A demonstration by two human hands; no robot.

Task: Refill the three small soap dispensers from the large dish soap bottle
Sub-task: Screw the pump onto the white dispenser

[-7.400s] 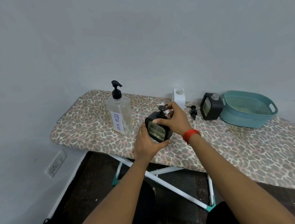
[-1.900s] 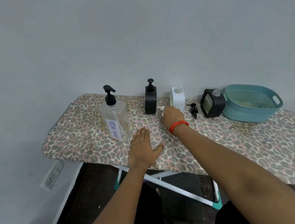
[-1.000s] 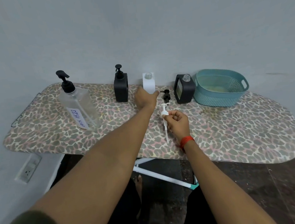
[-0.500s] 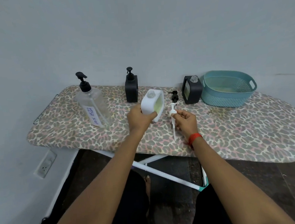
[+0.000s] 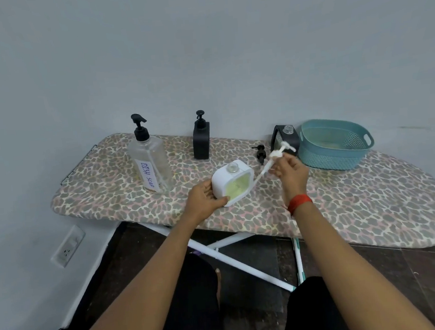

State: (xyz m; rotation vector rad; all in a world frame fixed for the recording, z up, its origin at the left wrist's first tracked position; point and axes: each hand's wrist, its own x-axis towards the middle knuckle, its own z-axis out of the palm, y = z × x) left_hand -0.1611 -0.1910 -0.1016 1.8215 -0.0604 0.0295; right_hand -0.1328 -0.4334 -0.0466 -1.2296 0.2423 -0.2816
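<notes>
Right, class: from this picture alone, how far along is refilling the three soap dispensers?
Looks done: one black dispenser stands with its pump on. In hand: the left hand grips the open white dispenser, yellowish soap inside; the right hand pinches its white pump. Left: the second black dispenser stands open, its black pump lying on the ironing board.

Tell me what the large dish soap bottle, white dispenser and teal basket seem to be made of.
Large dish soap bottle: clear glossy plastic, probably; its inner tube shows through. White dispenser: opaque matte white plastic shell, seemingly, with a translucent window showing yellowish liquid. Teal basket: moulded plastic, likely; perforated walls, cut-out handle.
</notes>
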